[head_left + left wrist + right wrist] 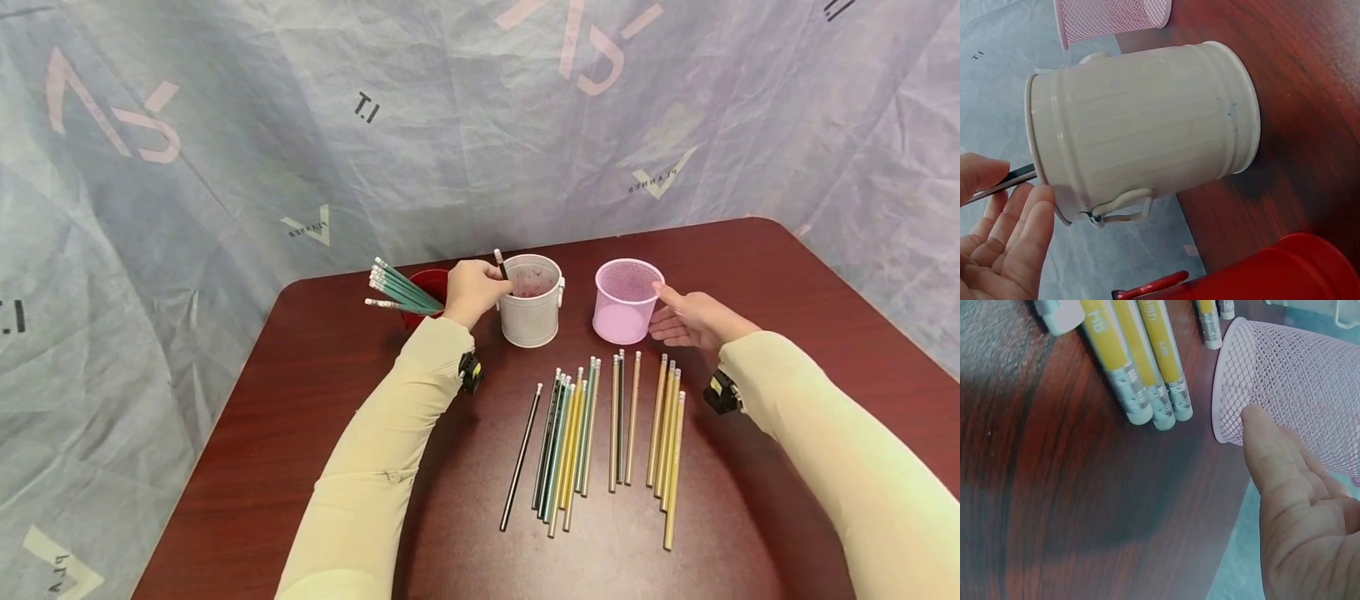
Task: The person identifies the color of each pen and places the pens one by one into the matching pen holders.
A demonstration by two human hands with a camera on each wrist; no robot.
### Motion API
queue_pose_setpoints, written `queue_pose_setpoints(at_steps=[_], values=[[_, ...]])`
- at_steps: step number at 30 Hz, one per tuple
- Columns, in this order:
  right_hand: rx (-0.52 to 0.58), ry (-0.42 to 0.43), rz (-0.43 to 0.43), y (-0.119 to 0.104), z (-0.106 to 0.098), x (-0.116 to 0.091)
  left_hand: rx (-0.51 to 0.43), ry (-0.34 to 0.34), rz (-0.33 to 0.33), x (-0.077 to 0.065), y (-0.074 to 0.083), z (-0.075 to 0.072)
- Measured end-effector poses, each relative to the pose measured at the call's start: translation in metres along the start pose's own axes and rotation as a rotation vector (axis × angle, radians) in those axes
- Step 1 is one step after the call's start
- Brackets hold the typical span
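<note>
Pinching a dark pencil (502, 264) between thumb and fingers, the left hand (476, 292) stands at the rim of the white bucket (529, 321); the pencil, eraser end up, passes inside the mouth. The right hand (696, 320), its fingers extended and the thumb apart from them, lies alongside the pink mesh cup (621, 321). Green pencils (408, 290) lean in a red bucket (1272, 272). Loose pencils (633, 418) lie in a row on the worktop (315, 400).
</note>
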State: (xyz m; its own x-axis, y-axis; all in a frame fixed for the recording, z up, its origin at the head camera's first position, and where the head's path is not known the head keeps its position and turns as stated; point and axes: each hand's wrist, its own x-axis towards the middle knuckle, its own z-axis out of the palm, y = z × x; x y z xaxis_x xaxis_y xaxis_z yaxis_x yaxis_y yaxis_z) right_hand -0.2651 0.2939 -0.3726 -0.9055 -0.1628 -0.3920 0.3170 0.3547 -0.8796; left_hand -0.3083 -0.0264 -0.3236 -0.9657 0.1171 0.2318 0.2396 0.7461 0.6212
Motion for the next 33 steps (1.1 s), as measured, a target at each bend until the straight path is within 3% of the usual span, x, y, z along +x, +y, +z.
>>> queue_pose_setpoints(at_steps=[7, 11, 13, 16, 21, 24, 28, 33], values=[[-0.006, 0.0, -0.003, 0.001, -0.002, 0.003, -0.035, 0.022, 0.026, -0.012, -0.004, 0.006], [0.028, -0.012, -0.023, 0.006, -0.006, 0.007, -0.023, -0.029, 0.038, -0.015, -0.006, 0.007], [0.069, -0.043, -0.034, 0.01, -0.011, 0.011, -0.006, -0.099, 0.025, -0.018, -0.008, 0.008], [0.082, -0.061, -0.043, 0.012, -0.014, 0.013, 0.038, -0.263, -0.003, -0.025, -0.012, 0.012], [0.02, -0.012, -0.019, 0.006, -0.006, 0.007, 0.181, -0.58, 0.001, -0.047, -0.015, 0.029], [0.006, 0.0, -0.01, 0.003, -0.003, 0.006, 0.263, -0.724, 0.026, -0.062, -0.013, 0.04], [-0.002, -0.006, -0.006, 0.001, -0.002, 0.004, 0.332, -0.785, 0.059, -0.075, -0.01, 0.049], [-0.013, -0.005, -0.006, -0.001, -0.001, 0.001, 0.37, -0.773, 0.052, -0.078, -0.011, 0.054]])
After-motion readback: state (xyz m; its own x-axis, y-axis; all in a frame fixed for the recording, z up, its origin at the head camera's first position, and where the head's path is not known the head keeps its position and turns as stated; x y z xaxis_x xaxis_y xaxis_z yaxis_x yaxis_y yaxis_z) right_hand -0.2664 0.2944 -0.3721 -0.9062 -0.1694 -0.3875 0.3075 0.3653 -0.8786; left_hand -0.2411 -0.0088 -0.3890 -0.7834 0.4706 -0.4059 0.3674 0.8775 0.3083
